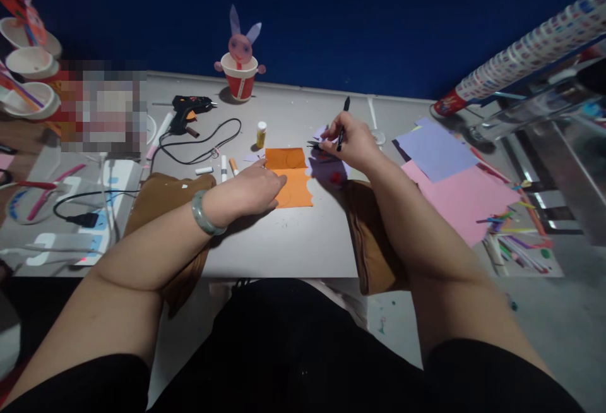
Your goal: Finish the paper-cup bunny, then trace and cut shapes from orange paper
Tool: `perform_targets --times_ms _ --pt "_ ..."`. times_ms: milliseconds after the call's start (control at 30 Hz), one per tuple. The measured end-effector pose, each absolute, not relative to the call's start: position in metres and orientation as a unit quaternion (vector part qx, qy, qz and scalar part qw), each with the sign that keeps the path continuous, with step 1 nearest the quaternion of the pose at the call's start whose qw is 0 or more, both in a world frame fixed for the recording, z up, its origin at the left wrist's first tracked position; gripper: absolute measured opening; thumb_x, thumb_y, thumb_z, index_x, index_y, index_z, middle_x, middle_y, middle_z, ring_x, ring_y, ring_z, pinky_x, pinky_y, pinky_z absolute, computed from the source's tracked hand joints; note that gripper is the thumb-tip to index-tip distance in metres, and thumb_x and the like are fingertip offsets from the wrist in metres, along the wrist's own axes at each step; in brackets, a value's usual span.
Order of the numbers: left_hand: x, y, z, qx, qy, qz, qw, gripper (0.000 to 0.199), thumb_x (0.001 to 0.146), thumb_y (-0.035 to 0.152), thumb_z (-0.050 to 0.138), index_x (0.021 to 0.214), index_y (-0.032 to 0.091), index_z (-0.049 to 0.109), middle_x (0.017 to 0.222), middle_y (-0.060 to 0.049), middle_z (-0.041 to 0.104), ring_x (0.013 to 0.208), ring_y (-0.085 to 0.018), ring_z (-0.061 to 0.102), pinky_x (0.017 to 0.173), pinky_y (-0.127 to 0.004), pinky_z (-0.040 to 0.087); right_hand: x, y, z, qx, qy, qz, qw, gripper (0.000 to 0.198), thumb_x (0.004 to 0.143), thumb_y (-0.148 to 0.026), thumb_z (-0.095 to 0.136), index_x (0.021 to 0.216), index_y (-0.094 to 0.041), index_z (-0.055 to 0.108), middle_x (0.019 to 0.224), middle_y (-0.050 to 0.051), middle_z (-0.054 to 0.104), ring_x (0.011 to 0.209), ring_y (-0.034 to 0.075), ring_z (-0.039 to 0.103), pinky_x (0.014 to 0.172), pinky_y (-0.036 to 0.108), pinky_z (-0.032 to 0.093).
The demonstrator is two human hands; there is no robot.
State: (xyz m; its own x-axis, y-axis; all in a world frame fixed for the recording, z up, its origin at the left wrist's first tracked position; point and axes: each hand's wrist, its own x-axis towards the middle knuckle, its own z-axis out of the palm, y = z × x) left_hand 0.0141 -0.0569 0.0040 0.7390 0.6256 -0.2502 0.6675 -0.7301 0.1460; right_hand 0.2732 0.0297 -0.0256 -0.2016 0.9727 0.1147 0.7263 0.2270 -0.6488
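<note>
My left hand (pixel 258 187), with a bangle at the wrist, lies over the left side of a creased orange sheet of paper (pixel 297 193); its fingers are stretched out and press on it. Faint pencil-like curves show on the sheet, and its right edge has scalloped cuts. My right hand (pixel 354 138) is closed around a black pen (pixel 347 105), held upright. Its fingertips are at dark scissors (pixel 314 144) lying over purple paper scraps (pixel 326 172); whether they grip the scissors I cannot tell.
A black glue gun (pixel 192 107) with its cord lies at the back left. A small yellow bottle (pixel 261 135) and marker caps stand near the left hand. A rabbit-topped paper cup (pixel 240 78) is behind. Purple and pink sheets (pixel 440 154) lie right; a power strip (pixel 111 211) lies left.
</note>
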Motion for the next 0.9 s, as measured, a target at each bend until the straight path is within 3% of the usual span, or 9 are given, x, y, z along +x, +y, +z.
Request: perform_targets --times_ms 167,333,500,600,767,900 --pt "0.013 -0.055 0.001 0.922 0.361 -0.075 0.12 0.018 0.088 0.022 0.057 0.1 0.015 0.07 0.085 -0.009 0.076 0.08 -0.024 0.069 0.106 -0.044 0.043 0.289 0.001 -0.016 -0.574 -0.792 0.169 0.124 0.028 0.072 -0.028 0.083 0.088 -0.026 0.059 0.081 0.006 0.069 0.075 0.027 0.061 0.066 0.037 0.044" --pt "0.013 -0.057 -0.001 0.927 0.355 -0.062 0.107 0.018 0.089 0.02 0.057 0.098 0.014 0.071 0.084 -0.01 0.076 0.08 -0.025 0.068 0.104 -0.045 0.044 0.302 -0.033 -0.018 -0.571 -0.814 0.085 0.063 0.025 0.075 -0.028 0.078 0.095 -0.025 0.063 0.085 0.009 0.071 0.078 0.031 0.064 0.063 0.036 0.039" --pt "0.016 -0.058 0.0 0.926 0.36 -0.074 0.091 0.019 0.089 0.019 0.055 0.099 0.014 0.071 0.085 -0.011 0.077 0.078 -0.025 0.069 0.098 -0.044 0.047 0.301 -0.041 -0.029 -0.557 -0.824 0.098 0.037 0.02 0.077 -0.012 0.063 0.093 -0.025 0.063 0.086 0.009 0.073 0.078 0.031 0.066 0.065 0.036 0.039" --pt "0.016 -0.056 0.002 0.927 0.351 -0.09 0.097 0.019 0.09 0.021 0.055 0.099 0.015 0.07 0.088 -0.011 0.077 0.08 -0.025 0.07 0.096 -0.043 0.047 0.293 -0.042 -0.027 -0.552 -0.823 0.115 0.066 0.02 0.076 -0.01 0.059 0.089 -0.024 0.063 0.086 0.009 0.074 0.078 0.03 0.066 0.067 0.037 0.041" --pt "0.016 -0.056 0.004 0.926 0.35 -0.09 0.106 0.023 0.091 0.021 0.055 0.104 0.013 0.073 0.099 -0.015 0.076 0.088 -0.027 0.07 0.09 -0.042 0.047 0.269 -0.05 -0.012 -0.5 -0.803 0.239 0.216 0.01 0.086 -0.032 0.065 0.093 -0.026 0.063 0.086 0.005 0.073 0.076 0.026 0.066 0.071 0.039 0.049" --pt "0.017 -0.056 0.004 0.924 0.35 -0.107 0.109 0.029 0.094 0.021 0.053 0.11 0.009 0.074 0.106 -0.018 0.074 0.093 -0.032 0.07 0.089 -0.045 0.047 0.253 -0.054 -0.017 -0.445 -0.81 0.309 0.225 0.012 0.087 -0.036 0.067 0.092 -0.028 0.061 0.087 0.004 0.072 0.075 0.023 0.064 0.071 0.039 0.051"
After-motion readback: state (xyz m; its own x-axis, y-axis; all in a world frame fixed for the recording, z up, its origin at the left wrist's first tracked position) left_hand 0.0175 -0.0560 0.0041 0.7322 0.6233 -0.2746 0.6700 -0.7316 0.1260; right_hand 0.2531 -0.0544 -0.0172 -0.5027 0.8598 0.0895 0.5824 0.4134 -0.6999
